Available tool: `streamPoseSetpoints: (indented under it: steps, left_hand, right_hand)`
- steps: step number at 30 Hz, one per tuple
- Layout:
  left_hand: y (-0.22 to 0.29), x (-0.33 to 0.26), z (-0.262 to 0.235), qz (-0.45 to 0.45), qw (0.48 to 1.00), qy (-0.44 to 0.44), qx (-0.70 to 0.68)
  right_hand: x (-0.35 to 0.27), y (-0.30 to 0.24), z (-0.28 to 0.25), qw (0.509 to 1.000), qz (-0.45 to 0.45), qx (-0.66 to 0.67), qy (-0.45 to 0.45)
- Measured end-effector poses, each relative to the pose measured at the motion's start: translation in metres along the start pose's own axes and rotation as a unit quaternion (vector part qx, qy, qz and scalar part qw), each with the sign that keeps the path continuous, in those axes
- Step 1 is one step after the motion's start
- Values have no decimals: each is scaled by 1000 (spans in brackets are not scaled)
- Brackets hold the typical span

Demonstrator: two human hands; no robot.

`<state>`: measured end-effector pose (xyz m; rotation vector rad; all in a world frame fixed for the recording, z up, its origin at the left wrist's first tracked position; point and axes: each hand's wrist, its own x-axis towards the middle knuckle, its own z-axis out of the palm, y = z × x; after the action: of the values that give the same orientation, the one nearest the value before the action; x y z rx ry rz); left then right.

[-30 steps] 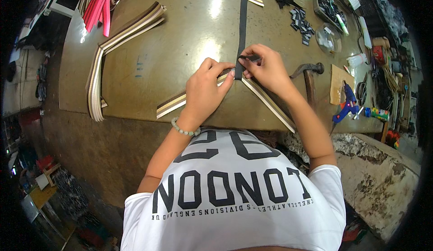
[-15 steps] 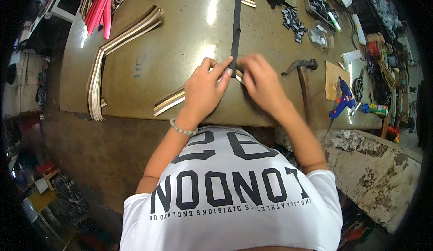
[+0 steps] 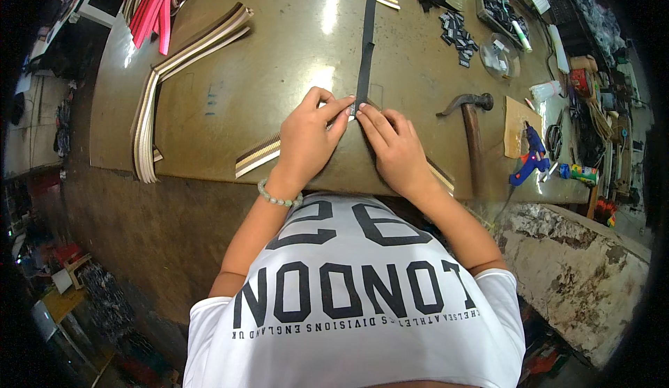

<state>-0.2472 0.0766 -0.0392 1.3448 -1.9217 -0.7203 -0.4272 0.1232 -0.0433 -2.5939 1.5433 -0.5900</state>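
A long black strap (image 3: 365, 60) runs down the middle of the worktable to my fingertips. Its near end meets a brown, cream and gold striped strap (image 3: 259, 155), which passes beneath both hands. My left hand (image 3: 306, 141) is closed, pinching the join between thumb and forefinger from the left. From the right, my right hand (image 3: 398, 148) presses its closed fingertips onto the same spot. Past the right wrist, the other end of the striped strap (image 3: 442, 179) shows. The exact way the two straps are joined is hidden by my fingers.
A hammer (image 3: 472, 130) lies right of my hand, with a blue glue gun (image 3: 533, 158) beyond it. Small black clips (image 3: 456, 38) are heaped at the far right, beside a round clear tub (image 3: 500, 57). Striped straps (image 3: 145, 123) lie bundled at left, near pink straps (image 3: 155, 12).
My right hand, blurred and raised earlier, has settled lower with its fingertips on the join. The striped strap's right part now extends past my right wrist. My left hand keeps its pinch.
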Motion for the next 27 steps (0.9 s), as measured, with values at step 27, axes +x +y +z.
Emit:
streamPoseSetpoints:
  steps: [27]
  left_hand:
    - [-11,1,-1,2,995,47,-83]
  right_hand:
    - [4,-25,-35,942,306,134,25]
